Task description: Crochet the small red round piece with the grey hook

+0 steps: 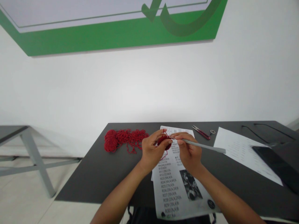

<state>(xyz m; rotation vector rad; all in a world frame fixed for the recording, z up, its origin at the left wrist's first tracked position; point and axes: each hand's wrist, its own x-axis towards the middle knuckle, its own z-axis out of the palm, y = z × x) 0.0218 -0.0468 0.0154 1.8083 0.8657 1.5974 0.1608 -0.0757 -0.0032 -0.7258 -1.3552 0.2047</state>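
My left hand (152, 148) pinches a small dark red crochet piece (166, 143), with red yarn running up over a finger. Closed around a grey-handled crochet hook (205, 146) is my right hand (189, 151); the hook's thin tip reaches the edge of the red piece. Left of the hands lies a red yarn ball (111, 141) with a heap of loose crinkled red yarn (132, 137) beside it. Beneath both hands, a printed pattern sheet (170, 193) shows rows of text and a dark photo, and it overhangs the table's front edge.
Small red-handled scissors (201, 132) and a ring-shaped item (212, 132) lie at the back. To the right are a second paper (243, 155), a dark phone-like slab (275, 165) and thin eyeglass temples (273, 130). The dark table (93, 174) stands against a white wall.
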